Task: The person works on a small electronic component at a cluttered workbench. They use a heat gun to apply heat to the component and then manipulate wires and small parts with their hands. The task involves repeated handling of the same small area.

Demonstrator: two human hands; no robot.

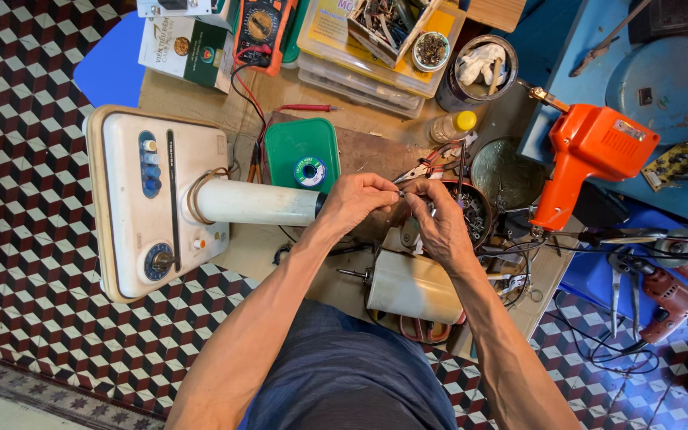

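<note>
While both forearms reach up from six o'clock, the left hand (pixel 357 201) and right hand (pixel 438 223) meet fingertip to fingertip near centre, each pinched shut on a thin wire (pixel 400 191) too small to make out. The cream motor housing (pixel 414 287) lies just below, at five o'clock, partly hidden by the right wrist.

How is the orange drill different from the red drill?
The orange drill is bright orange and looks bigger; the red drill is darker red and looks smaller. The orange drill stands up at the edge of the workbench, with its brass tip pointing up and left, while the red drill lies low at the right among black cables. Both are pistol-shaped power tools, and neither is touched by the hands.
</note>
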